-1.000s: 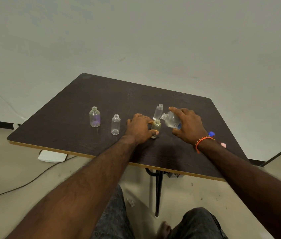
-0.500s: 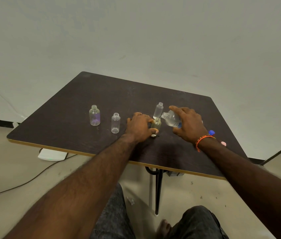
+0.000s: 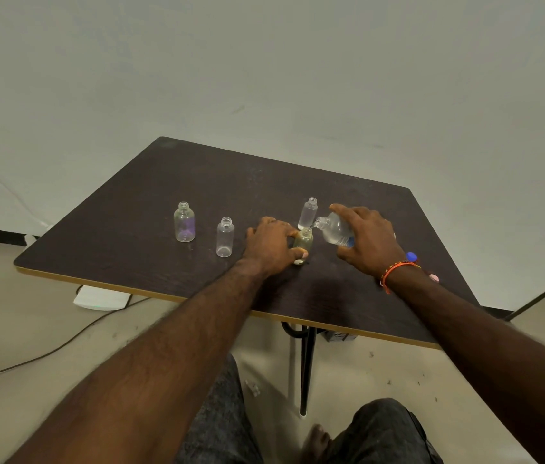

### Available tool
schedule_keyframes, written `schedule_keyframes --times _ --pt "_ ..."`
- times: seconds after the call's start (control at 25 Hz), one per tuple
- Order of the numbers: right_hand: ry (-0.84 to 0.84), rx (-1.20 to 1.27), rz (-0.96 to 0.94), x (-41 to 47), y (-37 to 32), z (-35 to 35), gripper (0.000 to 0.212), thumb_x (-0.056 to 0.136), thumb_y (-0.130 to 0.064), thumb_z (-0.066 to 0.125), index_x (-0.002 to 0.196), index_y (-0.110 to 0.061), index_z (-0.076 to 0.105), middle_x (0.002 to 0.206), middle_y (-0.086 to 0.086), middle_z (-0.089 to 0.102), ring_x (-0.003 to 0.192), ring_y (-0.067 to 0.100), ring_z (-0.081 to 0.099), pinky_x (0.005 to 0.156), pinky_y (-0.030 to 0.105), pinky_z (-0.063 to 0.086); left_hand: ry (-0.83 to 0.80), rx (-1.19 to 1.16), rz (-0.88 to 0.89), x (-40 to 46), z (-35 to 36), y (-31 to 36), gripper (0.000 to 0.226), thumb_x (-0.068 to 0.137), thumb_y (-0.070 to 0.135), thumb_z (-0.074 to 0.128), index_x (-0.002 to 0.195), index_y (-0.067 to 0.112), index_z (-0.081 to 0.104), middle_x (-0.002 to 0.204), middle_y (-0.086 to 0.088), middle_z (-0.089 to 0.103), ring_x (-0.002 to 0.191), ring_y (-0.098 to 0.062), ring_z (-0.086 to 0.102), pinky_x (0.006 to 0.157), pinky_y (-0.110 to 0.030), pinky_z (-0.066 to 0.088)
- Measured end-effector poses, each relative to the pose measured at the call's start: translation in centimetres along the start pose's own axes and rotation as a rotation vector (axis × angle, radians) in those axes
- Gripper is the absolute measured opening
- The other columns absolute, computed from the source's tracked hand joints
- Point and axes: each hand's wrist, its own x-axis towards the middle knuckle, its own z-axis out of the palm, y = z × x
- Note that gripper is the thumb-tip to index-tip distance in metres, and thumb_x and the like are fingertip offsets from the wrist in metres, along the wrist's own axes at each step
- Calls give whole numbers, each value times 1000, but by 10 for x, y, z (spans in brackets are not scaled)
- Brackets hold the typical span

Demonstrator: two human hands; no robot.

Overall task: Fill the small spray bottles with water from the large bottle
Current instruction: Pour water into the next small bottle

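Note:
My left hand [image 3: 273, 244] grips a small yellowish bottle [image 3: 303, 241] that stands upright on the dark table [image 3: 150, 212]. My right hand [image 3: 365, 241] holds the large clear bottle [image 3: 333, 229] tilted on its side, its open neck just above the small bottle's mouth. Behind them stands a frosted small bottle [image 3: 308, 214] without a cap. Two more uncapped small bottles stand to the left: a clear one [image 3: 225, 236] and one with a purple tint [image 3: 184, 222].
A blue cap [image 3: 411, 256] and a pink cap [image 3: 434, 278] lie on the table behind my right wrist. A white box [image 3: 100, 299] and a cable lie on the floor under the table's left edge. My knees are below the front edge.
Both hands hold nearly the same pose; the large bottle stays tilted over the yellowish bottle. The view has shifted slightly.

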Motion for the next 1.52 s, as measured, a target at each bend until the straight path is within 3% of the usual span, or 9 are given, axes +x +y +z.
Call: schedule_keyframes --times 1.52 --pt "-10 -15 1 3 0 -3 87 74 -33 78 151 -32 37 138 8 54 122 32 50 101 50 42 -4 40 15 -3 0 0 48 88 49 78 130 28 71 144 6 60 144 -21 35 116 -57 25"
